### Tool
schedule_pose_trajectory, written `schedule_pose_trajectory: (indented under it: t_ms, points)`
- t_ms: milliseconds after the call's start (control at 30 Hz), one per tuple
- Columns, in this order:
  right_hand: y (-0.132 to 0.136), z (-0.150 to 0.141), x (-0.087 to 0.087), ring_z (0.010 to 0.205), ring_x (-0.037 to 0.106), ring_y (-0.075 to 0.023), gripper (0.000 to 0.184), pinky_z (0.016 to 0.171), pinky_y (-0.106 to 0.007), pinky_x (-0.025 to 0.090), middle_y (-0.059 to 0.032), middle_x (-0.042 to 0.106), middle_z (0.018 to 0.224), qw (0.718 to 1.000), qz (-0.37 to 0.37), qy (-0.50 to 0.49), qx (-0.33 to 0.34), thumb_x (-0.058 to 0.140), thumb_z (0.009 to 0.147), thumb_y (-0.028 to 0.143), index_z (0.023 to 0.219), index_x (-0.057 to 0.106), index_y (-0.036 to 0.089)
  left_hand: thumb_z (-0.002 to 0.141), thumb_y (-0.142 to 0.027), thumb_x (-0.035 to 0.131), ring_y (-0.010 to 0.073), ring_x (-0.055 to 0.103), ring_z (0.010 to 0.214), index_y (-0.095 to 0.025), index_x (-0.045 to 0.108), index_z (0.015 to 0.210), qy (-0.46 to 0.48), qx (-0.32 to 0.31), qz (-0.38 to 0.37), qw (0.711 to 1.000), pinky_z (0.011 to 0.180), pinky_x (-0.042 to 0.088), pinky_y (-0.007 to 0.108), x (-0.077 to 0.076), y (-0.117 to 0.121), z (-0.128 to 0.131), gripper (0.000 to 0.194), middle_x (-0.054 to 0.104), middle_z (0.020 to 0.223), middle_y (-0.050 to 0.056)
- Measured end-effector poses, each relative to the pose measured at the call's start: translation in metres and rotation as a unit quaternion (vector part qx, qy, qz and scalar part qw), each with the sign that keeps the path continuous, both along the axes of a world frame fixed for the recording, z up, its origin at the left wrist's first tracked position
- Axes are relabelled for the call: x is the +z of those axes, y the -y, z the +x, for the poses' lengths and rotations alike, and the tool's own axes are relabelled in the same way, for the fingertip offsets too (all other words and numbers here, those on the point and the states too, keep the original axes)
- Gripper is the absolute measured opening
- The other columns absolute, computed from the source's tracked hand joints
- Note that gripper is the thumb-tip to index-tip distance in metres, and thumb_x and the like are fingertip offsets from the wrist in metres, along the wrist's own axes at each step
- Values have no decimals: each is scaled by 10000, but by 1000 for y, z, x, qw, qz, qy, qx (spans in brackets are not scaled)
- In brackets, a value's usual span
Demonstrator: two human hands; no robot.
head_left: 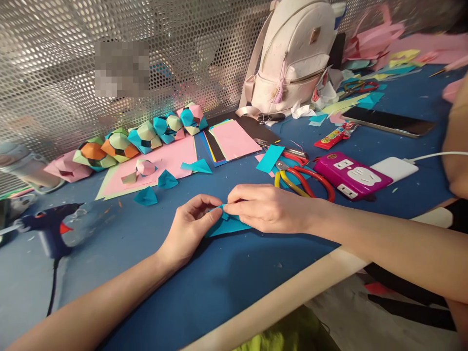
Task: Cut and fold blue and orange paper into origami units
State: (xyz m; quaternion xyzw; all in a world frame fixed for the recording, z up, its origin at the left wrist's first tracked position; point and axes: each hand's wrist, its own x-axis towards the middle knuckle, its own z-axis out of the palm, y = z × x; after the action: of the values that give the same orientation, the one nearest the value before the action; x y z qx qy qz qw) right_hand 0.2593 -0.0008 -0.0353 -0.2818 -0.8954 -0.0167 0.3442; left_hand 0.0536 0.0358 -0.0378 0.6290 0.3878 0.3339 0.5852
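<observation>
A folded piece of blue paper (228,227) lies low over the blue tabletop between my two hands. My left hand (193,222) pinches its left end, thumb on top. Across its upper edge, the fingers of my right hand (261,207) are closed on the paper, and they cover part of it. Small folded blue paper pieces (167,179) rest just beyond my left hand. Past my right hand lie a loose blue paper strip (270,158) and scissors with red and yellow handles (310,181).
A glue gun (51,229) stands at left. Several folded paper balls (120,145) line the metal mesh. Stacked coloured paper (236,139), a backpack (292,63), a phone (389,121) and a purple power strip (353,175) occupy the back and right. The pale table edge (292,297) runs nearest me.
</observation>
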Motion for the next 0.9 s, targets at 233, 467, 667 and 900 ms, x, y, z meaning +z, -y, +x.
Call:
schedule_pose_trajectory:
  t_ms: [233,467,667,900]
  points:
    - [1,-1,-1,739,570,-128,275,722,-231,501,-85,603,842,1000,20,6,4,397,923,74,870,666,101,730,-294,736,114,568,739,-171,693,791,-23,22,37,999,683,456,206,2,3,1,144,671,784,-2]
    - [1,-2,-3,752,567,-133,268,719,-239,492,-90,599,844,1000,7,-10,15,404,915,64,874,666,97,733,-288,719,112,582,705,-178,698,763,-57,29,62,996,652,460,198,4,3,2,115,687,745,-9]
    - [1,-7,-3,713,562,-120,209,627,-225,472,-85,606,857,994,-63,-89,14,472,856,71,894,675,102,722,-276,714,113,572,690,-174,691,730,-67,35,66,995,636,452,202,3,4,3,105,676,723,-10]
    - [-1,-13,-1,722,581,-109,135,680,-231,472,-39,609,802,971,-165,-170,-17,548,879,102,814,661,138,720,-264,708,127,569,693,-170,692,729,-69,40,80,994,640,449,221,4,4,4,96,674,727,2]
